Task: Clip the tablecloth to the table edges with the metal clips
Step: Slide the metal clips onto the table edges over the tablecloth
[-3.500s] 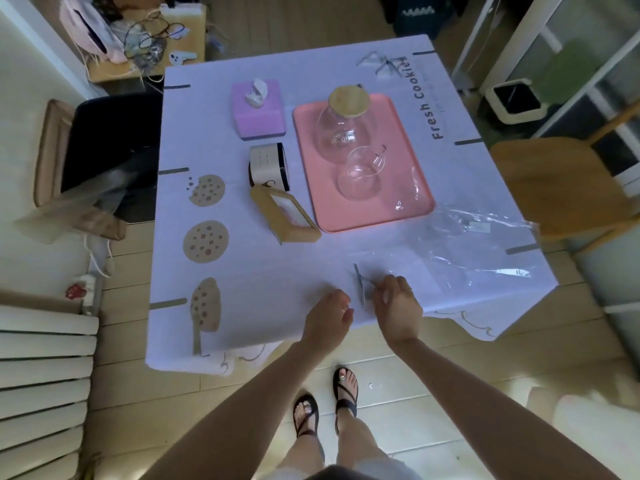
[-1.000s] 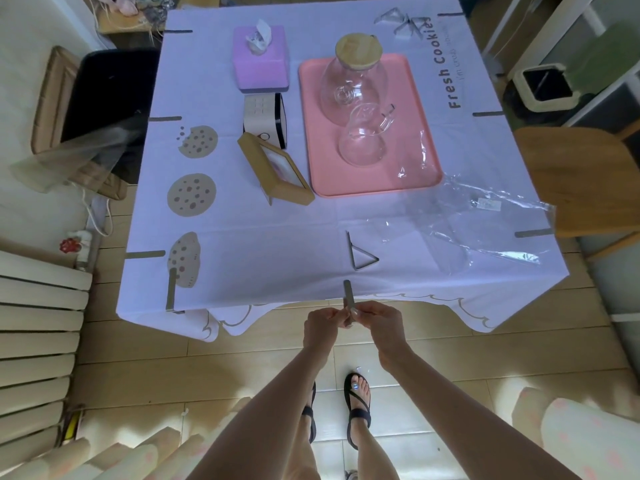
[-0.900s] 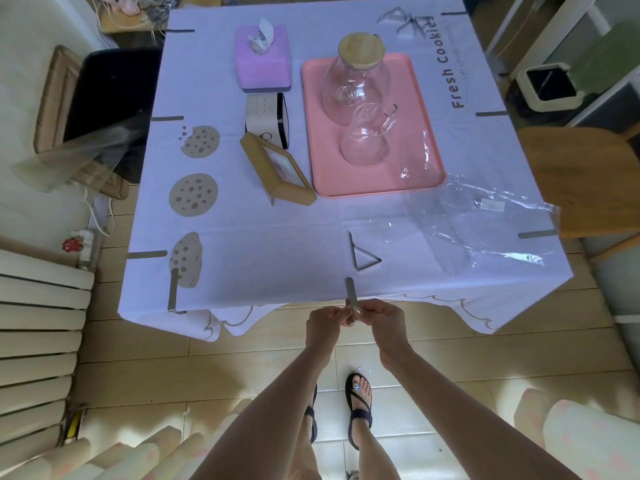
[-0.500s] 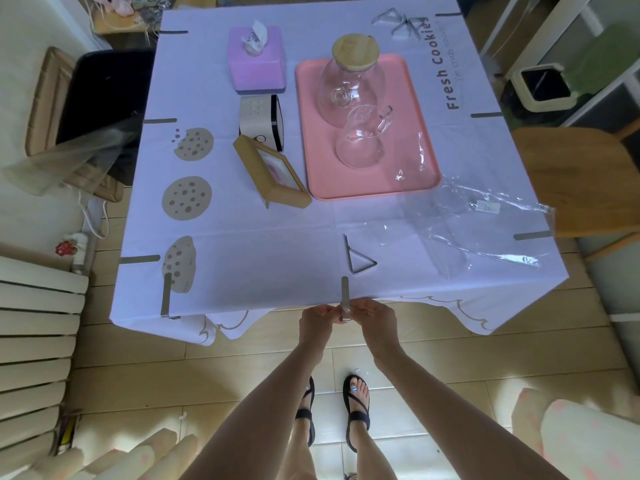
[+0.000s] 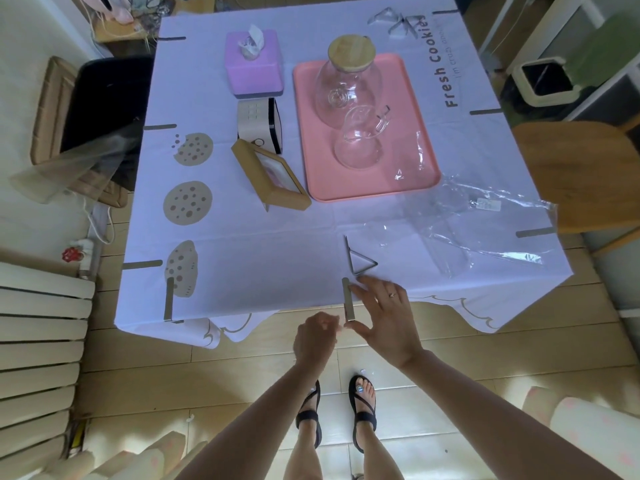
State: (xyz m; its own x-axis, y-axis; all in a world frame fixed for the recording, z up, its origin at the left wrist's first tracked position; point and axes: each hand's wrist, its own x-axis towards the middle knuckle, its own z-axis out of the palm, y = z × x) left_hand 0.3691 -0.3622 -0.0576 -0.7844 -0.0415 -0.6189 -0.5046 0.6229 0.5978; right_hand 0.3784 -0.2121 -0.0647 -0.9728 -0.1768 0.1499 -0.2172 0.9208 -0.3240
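A white tablecloth (image 5: 277, 265) with cookie prints covers the square table. One metal clip (image 5: 347, 299) sits pushed over the near edge at the middle. My right hand (image 5: 384, 317) is spread open just right of it, fingers over the cloth and thumb below the clip's end. My left hand (image 5: 317, 337) hangs loosely curled below the edge, left of the clip and holding nothing. A loose triangular clip (image 5: 360, 259) lies on the cloth just beyond. Another clip (image 5: 169, 299) grips the near edge at the left. More clips hold the left (image 5: 142, 264) and right (image 5: 535, 232) edges.
A pink tray (image 5: 426, 181) carries a glass jug and glass cup. A wooden picture frame (image 5: 270, 176), small speaker (image 5: 258, 128) and purple tissue box (image 5: 252, 64) stand mid-table. Crumpled clear plastic (image 5: 485, 223) lies right. Spare clips (image 5: 398, 20) sit far right. A wooden chair (image 5: 581, 174) stands right.
Both hands have let go of the middle clip, which now stays on the near edge. My right hand has opened and lifted toward the cloth; my left hand has dropped slightly away.
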